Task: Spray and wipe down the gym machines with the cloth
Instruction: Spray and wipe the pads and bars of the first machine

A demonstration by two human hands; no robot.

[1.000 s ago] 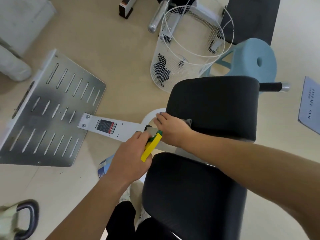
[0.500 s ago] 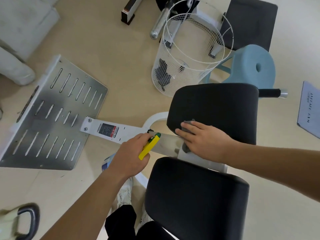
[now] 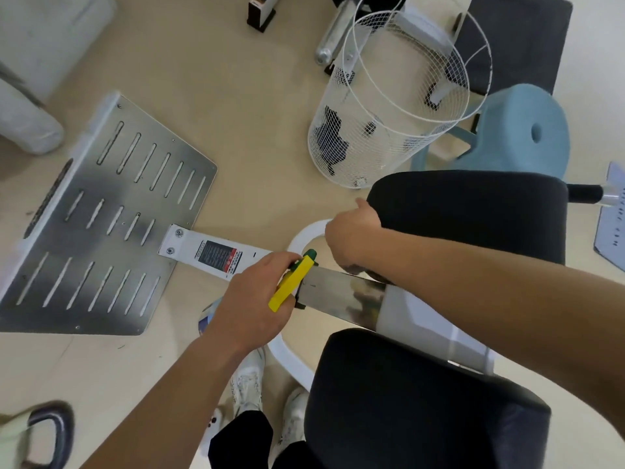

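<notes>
My left hand (image 3: 250,299) grips a spray bottle (image 3: 291,286) by its yellow trigger and green nozzle, beside the machine's steel bar (image 3: 338,292). The bottle's body is mostly hidden under that hand. At the left end of the upper black pad (image 3: 473,211), my right hand (image 3: 351,231) has its thumb up and its fingers hidden round the pad's edge. A dark scrap of the cloth (image 3: 353,267) shows under that wrist. The lower black pad (image 3: 422,401) lies under my right forearm.
A slotted steel footplate (image 3: 101,225) sits at the left on a white arm (image 3: 216,255). A white wire basket (image 3: 389,113) and a blue stool (image 3: 521,130) stand behind the pad. A kettlebell (image 3: 44,431) is at the bottom left and a paper sheet (image 3: 612,218) at the right edge.
My right hand slid left along the upper pad's front to its left end, and the cloth went out of sight beneath it. The left hand with the bottle stayed by the bar.
</notes>
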